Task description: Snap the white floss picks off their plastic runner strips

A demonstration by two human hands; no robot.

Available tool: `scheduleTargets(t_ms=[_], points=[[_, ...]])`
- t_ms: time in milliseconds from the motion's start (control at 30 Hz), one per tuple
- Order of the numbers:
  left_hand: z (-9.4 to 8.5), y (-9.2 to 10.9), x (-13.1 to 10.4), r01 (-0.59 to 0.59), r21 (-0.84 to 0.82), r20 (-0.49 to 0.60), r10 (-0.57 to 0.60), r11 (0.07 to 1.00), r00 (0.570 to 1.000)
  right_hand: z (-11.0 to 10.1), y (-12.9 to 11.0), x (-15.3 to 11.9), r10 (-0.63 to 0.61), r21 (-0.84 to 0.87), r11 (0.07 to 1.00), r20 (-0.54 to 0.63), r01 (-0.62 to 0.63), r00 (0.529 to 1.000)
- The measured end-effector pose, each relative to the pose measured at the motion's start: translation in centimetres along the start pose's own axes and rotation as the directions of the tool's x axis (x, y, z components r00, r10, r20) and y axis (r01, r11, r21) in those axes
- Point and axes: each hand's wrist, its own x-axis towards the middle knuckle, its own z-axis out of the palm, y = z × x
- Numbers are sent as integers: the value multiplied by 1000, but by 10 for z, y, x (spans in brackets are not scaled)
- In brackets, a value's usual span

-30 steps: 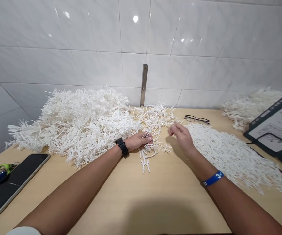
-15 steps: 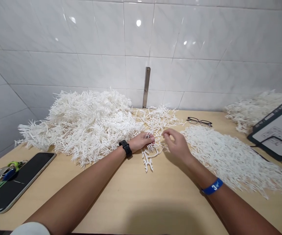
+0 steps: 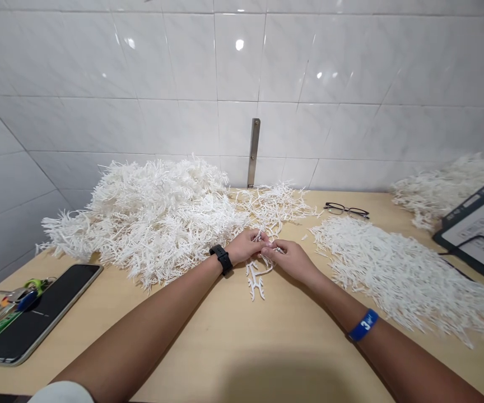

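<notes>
My left hand, with a black band on its wrist, pinches a white branched plastic piece that looks like a moulding sprue. Part of the piece hangs below the fingers, over the table. Meeting it from the right, my right hand has thumb and forefinger closed at the same piece, fingertips touching those of the left. The exact spot gripped is hidden by the fingers. Close behind the hands lies a loose tangle of thin white branches. A tall heap of white branched pieces rises left of my left hand.
Small white slivers spread in a flat pile on the right. Glasses lie behind it. A dark-framed printed panel leans at the right edge, near another white pile. A phone and keys lie at left.
My right hand has moved left and closed its fingers at the piece beside my left hand. The left hand keeps its hold. The view has shifted slightly.
</notes>
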Motion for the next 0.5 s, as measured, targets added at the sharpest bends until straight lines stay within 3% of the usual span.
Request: scheduleTargets(t_ms=[200,367,500], points=[[-1,1,-1,-89,-67,15,90,994,996,3,4,2,36,-7,999,38,-36,999],[1,3,-2,-83,-38,45,85,996,995,4,6,2,-34,96,995,62,28,997],[-1,3,-1,-66,37,91,62,997,994,0,6,3,-91,191,978,1,89,996]])
